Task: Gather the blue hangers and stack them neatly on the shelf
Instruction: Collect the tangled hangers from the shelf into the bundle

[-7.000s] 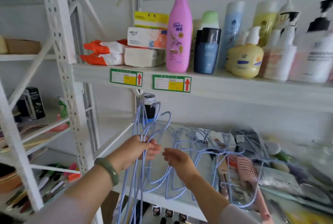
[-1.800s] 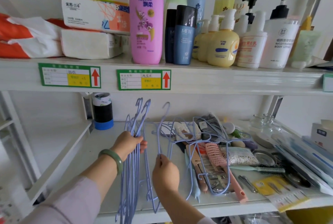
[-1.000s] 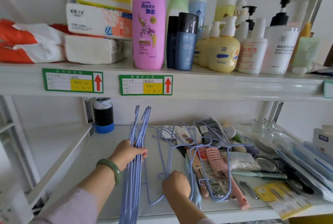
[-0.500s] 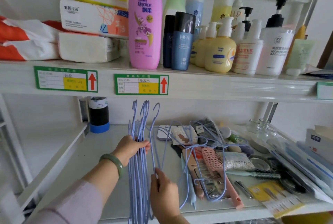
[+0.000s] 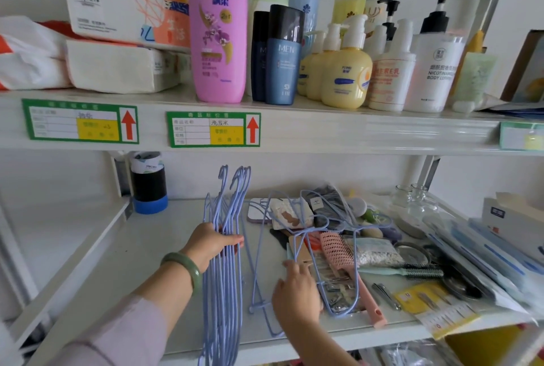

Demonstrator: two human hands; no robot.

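My left hand [image 5: 212, 243] is shut on a bundle of several thin blue hangers [image 5: 226, 292], held upright with the hooks up over the white shelf [image 5: 164, 248]. One more blue hanger [image 5: 257, 262] lies just right of the bundle. My right hand [image 5: 297, 295] is low over the shelf, fingers apart, its fingertips touching the wire of a tangle of loose blue hangers [image 5: 321, 224]. That tangle lies over small items further right.
A pink hairbrush [image 5: 338, 253], nail clippers, combs and packets crowd the shelf's right half. A stack of tape rolls [image 5: 148, 183] stands at the back left. The upper shelf edge [image 5: 353, 133] hangs low overhead, carrying a pink shampoo bottle [image 5: 217, 27] and other bottles.
My right hand has let go of the hanger it held beside the bundle and has moved right and down to the loose hangers. The left hand's bundle has stayed upright in place.
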